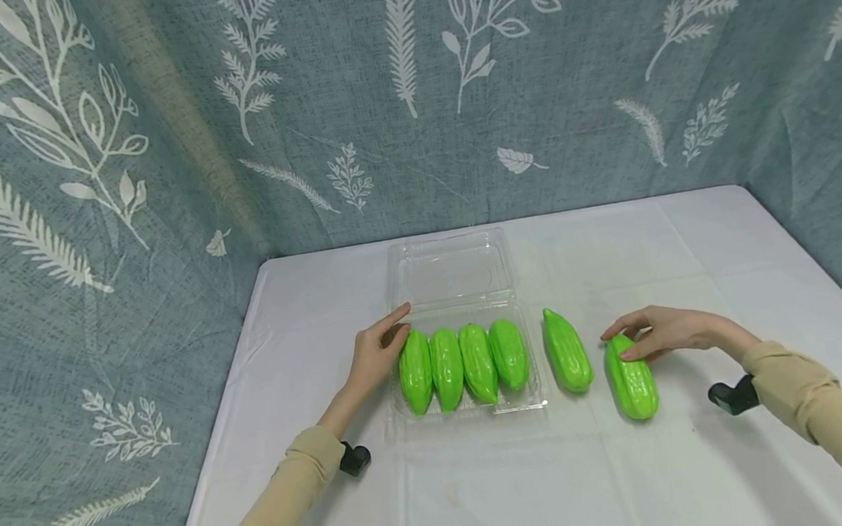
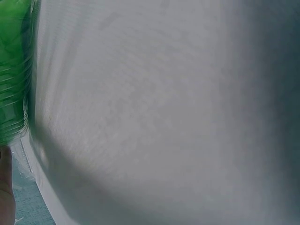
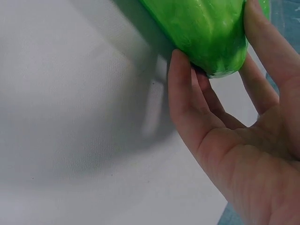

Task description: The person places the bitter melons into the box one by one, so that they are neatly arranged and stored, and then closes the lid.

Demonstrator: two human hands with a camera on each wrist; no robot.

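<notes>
White table, leafy curtain (hands above)

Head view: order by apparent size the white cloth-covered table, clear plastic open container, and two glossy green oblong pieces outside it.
1. Table
2. Container
3. Unranked, too alike: piece nearer the container; piece under the right hand

Blue-green cloth hung as backdrop at 12 o'clock, more along sides at 9 and 3 o'clock. Whitish leaf prints throughout: fern at 12 o'clock, large sprig at 10, single leaf at 3, another fern at 8. Brownish fold running down near 10 o'clock. Desk covered white, faint creases toward 6 o'clock, far corners rounded. Light diffuse, shadows soft-edged at 4 o'clock.
</notes>
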